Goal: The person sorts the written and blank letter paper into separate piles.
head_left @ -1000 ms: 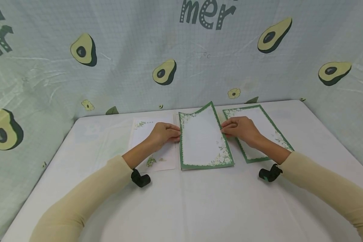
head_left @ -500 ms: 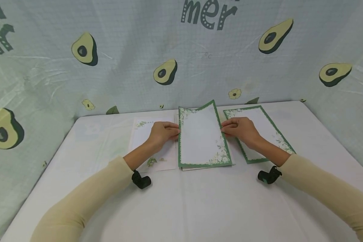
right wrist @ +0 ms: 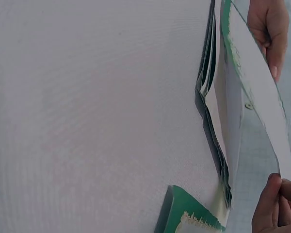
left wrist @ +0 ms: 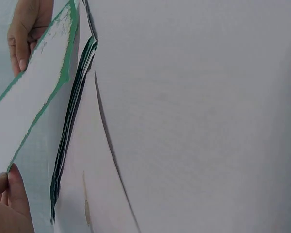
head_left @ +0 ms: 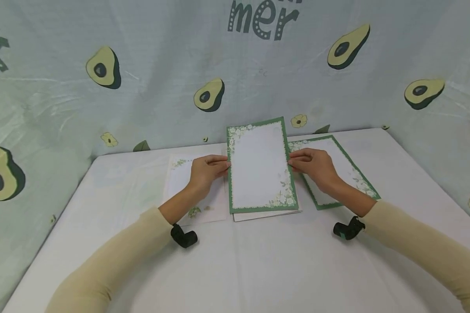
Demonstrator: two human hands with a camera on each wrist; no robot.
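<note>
Both hands hold up a white sheet of paper [head_left: 258, 167] with a green border and printed white flowers. My left hand [head_left: 209, 174] pinches its left edge between thumb and fingers, and my right hand [head_left: 315, 168] pinches the right edge. In the left wrist view the lifted sheet [left wrist: 36, 92] hangs above a stack of green-edged sheets [left wrist: 75, 116] on the table. That stack's lower edge [head_left: 266, 214] shows under the sheet in the head view; the rest is hidden behind it.
To the left lies a pale sheet with a leaf print [head_left: 180, 174], partly under my left forearm. Another green-bordered sheet [head_left: 350, 174] lies at a slant on the right, beneath my right hand. The white-covered table [head_left: 258, 269] meets an avocado-print cloth [head_left: 160, 65] behind.
The green-bordered sheet has risen off the stack, its lower edge uncovering the sheets below. Its curled top corner has straightened. Both hands keep their hold and have shifted up slightly.
</note>
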